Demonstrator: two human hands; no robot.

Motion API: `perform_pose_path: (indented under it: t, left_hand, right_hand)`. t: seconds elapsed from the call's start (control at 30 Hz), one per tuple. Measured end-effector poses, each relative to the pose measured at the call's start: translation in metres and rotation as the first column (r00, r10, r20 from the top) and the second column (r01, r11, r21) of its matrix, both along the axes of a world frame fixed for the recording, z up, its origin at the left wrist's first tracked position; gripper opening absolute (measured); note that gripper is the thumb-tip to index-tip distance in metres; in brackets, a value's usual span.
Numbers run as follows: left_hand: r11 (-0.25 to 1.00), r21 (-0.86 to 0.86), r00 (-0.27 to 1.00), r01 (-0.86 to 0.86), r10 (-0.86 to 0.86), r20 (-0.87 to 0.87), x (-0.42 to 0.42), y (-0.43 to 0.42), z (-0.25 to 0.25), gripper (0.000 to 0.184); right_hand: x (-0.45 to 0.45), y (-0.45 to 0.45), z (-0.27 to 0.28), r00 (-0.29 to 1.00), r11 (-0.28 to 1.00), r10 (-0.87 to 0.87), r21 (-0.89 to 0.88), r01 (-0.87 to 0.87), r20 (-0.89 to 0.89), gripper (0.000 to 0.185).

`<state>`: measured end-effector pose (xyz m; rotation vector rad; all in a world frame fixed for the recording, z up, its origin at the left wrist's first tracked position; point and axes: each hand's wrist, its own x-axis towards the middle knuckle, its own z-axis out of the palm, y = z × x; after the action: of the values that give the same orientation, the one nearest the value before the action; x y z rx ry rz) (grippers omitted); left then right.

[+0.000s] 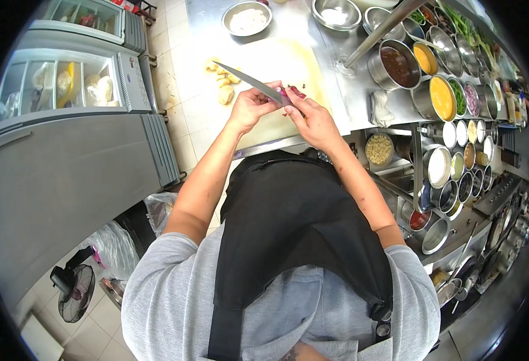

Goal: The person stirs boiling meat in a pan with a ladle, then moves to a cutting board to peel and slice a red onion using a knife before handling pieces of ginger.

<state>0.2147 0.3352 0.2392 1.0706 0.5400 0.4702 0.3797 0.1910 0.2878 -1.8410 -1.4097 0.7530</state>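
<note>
A kitchen knife (249,80) points its long blade up and to the left over the pale cutting board (294,57). My right hand (314,125) is closed around its handle end, which the fingers hide. Close against the blade, my left hand (253,109) is closed, its fingertips pinching a small purple-red onion (284,95). The two hands nearly meet there. Dark red onion scraps (297,91) lie just beyond the fingers. To the left on the board sit several yellowish ginger pieces (225,94).
Past the board stands a metal bowl (246,18) with pale contents. On the right are a pot of dark sauce (398,63), a container of yellow liquid (443,96), a folded cloth (382,109) and a slanted metal post (378,37). Glass-topped freezers (66,84) line the left.
</note>
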Motion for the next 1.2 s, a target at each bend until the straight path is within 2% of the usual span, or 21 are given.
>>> perform_pose_path:
  t: [0.03,0.13,0.27,0.33,0.37,0.47,0.53,0.57,0.63,0.67,0.73,0.77,0.83,0.87,0.9,0.97,1.03,1.13,1.17,1.2]
  left_hand:
    - [1.0,0.007,1.0,0.006,-0.006,-0.003,0.0,0.001,0.001,0.055]
    - [1.0,0.006,1.0,0.006,-0.005,-0.008,0.0,0.004,-0.005,0.055]
    - [1.0,0.029,1.0,-0.004,0.004,-0.02,0.001,0.004,-0.003,0.053]
    - [0.999,0.033,0.999,0.012,-0.011,-0.042,-0.001,0.004,0.001,0.053]
    - [0.999,0.033,0.999,0.011,-0.009,-0.043,-0.002,0.004,0.001,0.053]
    - [0.996,0.016,0.996,0.087,-0.087,-0.01,-0.007,0.005,0.0,0.055]
    - [0.995,-0.088,0.992,0.036,-0.025,0.122,-0.009,0.004,-0.003,0.062]
    - [0.996,-0.085,0.993,0.035,-0.024,0.119,-0.01,0.004,-0.001,0.062]
    - [0.98,-0.196,0.972,0.046,0.001,0.236,-0.013,0.004,0.004,0.068]
    - [0.98,-0.194,0.972,0.045,0.002,0.234,-0.015,0.006,0.004,0.068]
    - [0.926,-0.363,0.953,0.102,0.014,0.303,-0.018,0.01,0.005,0.067]
    - [0.927,-0.362,0.953,0.102,0.013,0.302,-0.019,0.012,0.004,0.067]
    - [0.871,-0.47,0.92,0.145,0.056,0.387,-0.022,0.016,0.002,0.064]
    - [0.872,-0.468,0.92,0.144,0.056,0.387,-0.022,0.017,0.003,0.064]
    - [0.887,-0.448,0.933,0.115,0.059,0.355,-0.022,0.016,0.004,0.061]
    - [0.898,-0.431,0.945,0.082,0.067,0.319,-0.022,0.014,0.002,0.059]
    - [0.955,-0.295,0.984,-0.004,0.056,0.168,-0.018,0.011,-0.007,0.052]
    - [0.965,-0.246,0.988,-0.086,0.115,0.104,-0.007,0.001,-0.019,0.045]
    - [0.965,-0.25,0.992,-0.082,0.104,0.077,-0.005,-0.001,-0.017,0.044]
    - [0.965,-0.249,0.992,-0.081,0.103,0.078,-0.002,-0.003,-0.017,0.044]
  right_hand:
    - [-0.002,0.0,-0.002,0.998,0.999,-0.032,0.014,0.031,0.054,0.051]
    - [-0.003,0.001,-0.006,0.996,0.998,-0.051,0.035,0.048,0.073,0.05]
    - [-0.004,0.003,-0.008,0.997,0.996,-0.068,0.052,0.066,0.042,0.049]
    - [-0.005,0.003,-0.017,0.929,0.985,-0.155,0.02,0.172,-0.336,0.048]
    - [-0.002,0.004,-0.024,0.929,0.985,-0.154,0.019,0.171,-0.337,0.048]
    - [0.011,0.006,-0.036,0.855,0.982,-0.188,-0.071,0.175,-0.483,0.054]
    - [0.015,0.006,-0.037,0.783,0.95,-0.299,-0.251,0.188,-0.545,0.053]
    - [0.015,0.007,-0.038,0.782,0.95,-0.297,-0.249,0.186,-0.548,0.053]
    - [0.016,0.008,-0.042,0.679,0.928,-0.365,-0.306,0.212,-0.637,0.05]
    - [0.017,0.009,-0.043,0.679,0.929,-0.363,-0.305,0.21,-0.638,0.05]
    - [0.018,0.01,-0.045,0.717,0.918,-0.371,-0.348,0.189,-0.59,0.051]
    - [0.019,0.011,-0.047,0.716,0.919,-0.37,-0.347,0.189,-0.592,0.051]
    - [0.02,0.012,-0.051,0.773,0.879,-0.389,-0.454,0.147,-0.502,0.053]
    - [0.019,0.014,-0.046,0.773,0.88,-0.387,-0.451,0.147,-0.504,0.053]
    - [0.019,0.014,-0.036,0.844,0.88,-0.344,-0.455,0.137,-0.411,0.054]
    - [0.015,0.013,-0.035,0.903,0.877,-0.293,-0.463,0.124,-0.314,0.055]
    - [0.007,0.01,-0.044,0.926,0.958,-0.199,-0.263,0.115,-0.32,0.056]
    - [-0.008,0.01,-0.034,0.945,0.995,-0.096,-0.036,0.09,-0.313,0.057]
    - [-0.011,0.011,-0.03,0.945,0.995,-0.097,-0.034,0.091,-0.313,0.057]
    - [-0.013,0.012,-0.027,0.98,0.997,-0.082,0.002,0.084,-0.18,0.056]
